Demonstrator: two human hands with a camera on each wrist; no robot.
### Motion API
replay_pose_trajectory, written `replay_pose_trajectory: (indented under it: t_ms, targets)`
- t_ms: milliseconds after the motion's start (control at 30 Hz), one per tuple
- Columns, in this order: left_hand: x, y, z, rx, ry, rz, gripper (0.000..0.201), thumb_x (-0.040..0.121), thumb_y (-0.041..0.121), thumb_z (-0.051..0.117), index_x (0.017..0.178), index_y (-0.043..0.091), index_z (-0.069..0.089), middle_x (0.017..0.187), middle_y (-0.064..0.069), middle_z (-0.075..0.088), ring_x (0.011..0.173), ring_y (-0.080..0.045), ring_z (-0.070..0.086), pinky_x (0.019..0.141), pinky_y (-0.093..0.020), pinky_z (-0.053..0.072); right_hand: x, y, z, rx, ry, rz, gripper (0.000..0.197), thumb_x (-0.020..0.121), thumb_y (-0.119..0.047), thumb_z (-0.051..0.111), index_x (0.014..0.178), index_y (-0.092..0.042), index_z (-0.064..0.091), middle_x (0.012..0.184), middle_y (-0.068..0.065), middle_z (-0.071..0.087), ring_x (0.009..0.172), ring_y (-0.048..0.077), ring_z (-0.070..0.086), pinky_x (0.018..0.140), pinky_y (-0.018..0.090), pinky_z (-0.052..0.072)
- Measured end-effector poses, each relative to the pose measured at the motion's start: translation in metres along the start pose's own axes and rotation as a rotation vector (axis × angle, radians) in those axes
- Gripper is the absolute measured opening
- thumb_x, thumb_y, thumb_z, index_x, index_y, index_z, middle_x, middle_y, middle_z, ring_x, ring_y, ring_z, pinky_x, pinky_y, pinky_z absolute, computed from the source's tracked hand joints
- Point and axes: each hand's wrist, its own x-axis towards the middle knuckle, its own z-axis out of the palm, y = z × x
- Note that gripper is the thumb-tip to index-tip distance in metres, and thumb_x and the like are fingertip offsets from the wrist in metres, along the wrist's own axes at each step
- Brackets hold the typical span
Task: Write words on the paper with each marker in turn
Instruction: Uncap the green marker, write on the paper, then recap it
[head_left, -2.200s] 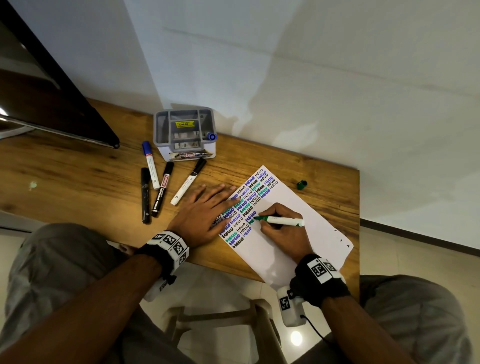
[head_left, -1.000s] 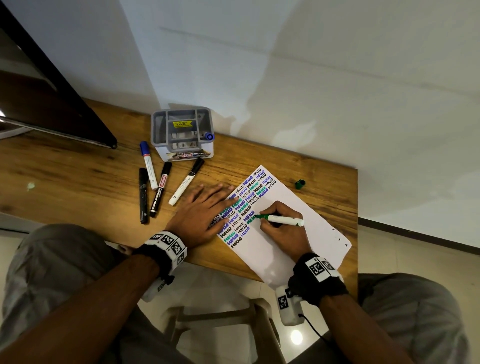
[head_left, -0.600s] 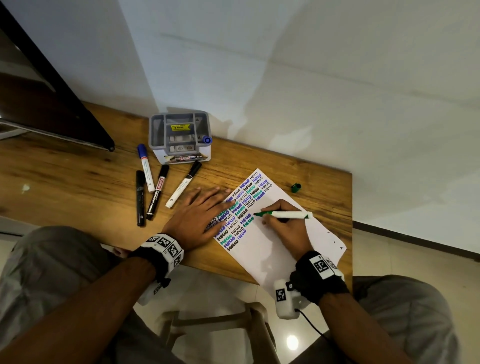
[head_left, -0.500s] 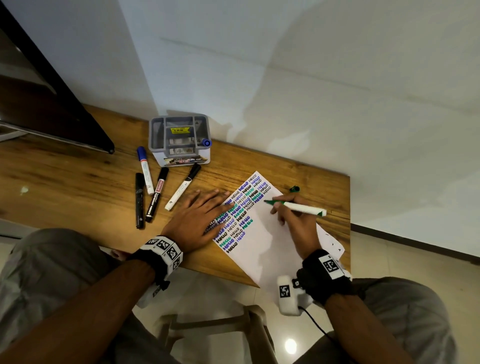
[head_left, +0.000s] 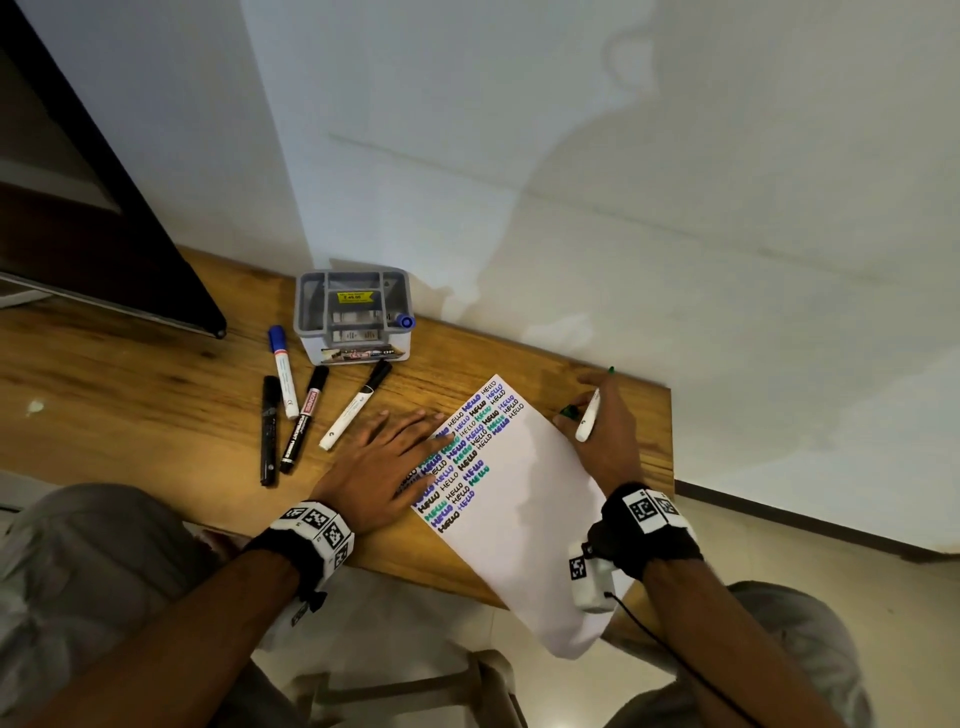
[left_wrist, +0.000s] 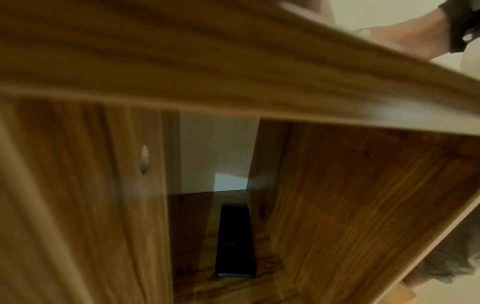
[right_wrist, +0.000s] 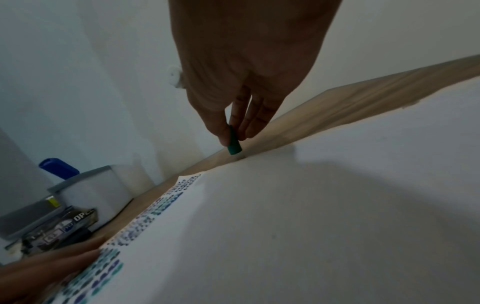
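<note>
A white paper (head_left: 519, 525) lies slanted on the wooden table (head_left: 130, 410), with rows of "HELLO" in black, blue and green at its far left part. My left hand (head_left: 384, 462) rests flat on those rows, fingers straight. Past the paper's far right edge, my right hand (head_left: 582, 408) holds the uncapped green marker (head_left: 589, 415), its green tip pointing toward the wall. In the right wrist view, its thumb and fingertips (right_wrist: 223, 135) pinch the green cap (right_wrist: 233, 145), which stands on the table.
A grey organiser box (head_left: 353, 317) with a blue cap (head_left: 406, 322) on its rim stands by the wall. Several capped markers (head_left: 304, 421) lie left of my left hand. A dark panel (head_left: 104, 234) leans at far left. Under the table a dark flat object (left_wrist: 235, 240) lies on a shelf.
My right hand lifted the green marker off the paper and moved right and back to the green cap, turning the tip toward the wall. The left hand stayed on the paper.
</note>
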Motion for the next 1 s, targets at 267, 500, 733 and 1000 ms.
replay_pose_trajectory:
  t_ms: [267, 500, 733, 1000]
  targets:
    - [0.0, 0.0, -0.014, -0.221, 0.014, -0.061, 0.066, 0.096, 0.062, 0.035, 0.155, 0.035, 0.018, 0.164, 0.015, 0.012, 0.15, -0.003, 0.011, 0.122, -0.046, 0.011, -0.02, -0.031, 0.003, 0.275, -0.045, -0.025, 0.046, 0.083, -0.002, 0.077, 0.115, -0.025, 0.054, 0.094, 0.005, 0.072, 0.089, 0.017, 0.073, 0.08, 0.032, 0.059]
    - [0.001, 0.01, -0.074, -0.581, -0.002, -0.11, 0.067, 0.089, 0.043, 0.068, 0.147, 0.034, 0.036, 0.138, 0.011, 0.052, 0.118, -0.001, 0.054, 0.097, -0.031, 0.051, -0.067, -0.085, 0.022, 0.565, -0.254, -0.075, 0.044, 0.084, -0.001, 0.079, 0.118, -0.013, 0.054, 0.1, 0.013, 0.071, 0.091, 0.022, 0.073, 0.077, 0.032, 0.061]
    - [-0.029, 0.031, -0.077, -0.864, 0.16, -0.205, 0.036, 0.086, 0.017, 0.074, 0.118, 0.03, 0.063, 0.111, 0.013, 0.067, 0.096, -0.008, 0.065, 0.08, -0.02, 0.052, -0.088, -0.109, 0.05, 0.471, -0.341, -0.135, 0.043, 0.082, -0.013, 0.084, 0.116, -0.018, 0.058, 0.098, 0.009, 0.071, 0.092, 0.018, 0.072, 0.081, 0.032, 0.06]
    - [-0.025, 0.022, -0.071, -1.074, 0.224, -0.357, 0.023, 0.082, 0.011, 0.077, 0.1, 0.023, 0.068, 0.097, 0.01, 0.074, 0.09, -0.007, 0.069, 0.086, -0.036, 0.055, -0.093, -0.123, 0.043, 0.614, -0.233, 0.025, 0.025, 0.105, -0.025, 0.052, 0.126, -0.024, 0.066, 0.088, 0.008, 0.073, 0.081, 0.011, 0.069, 0.076, 0.026, 0.056]
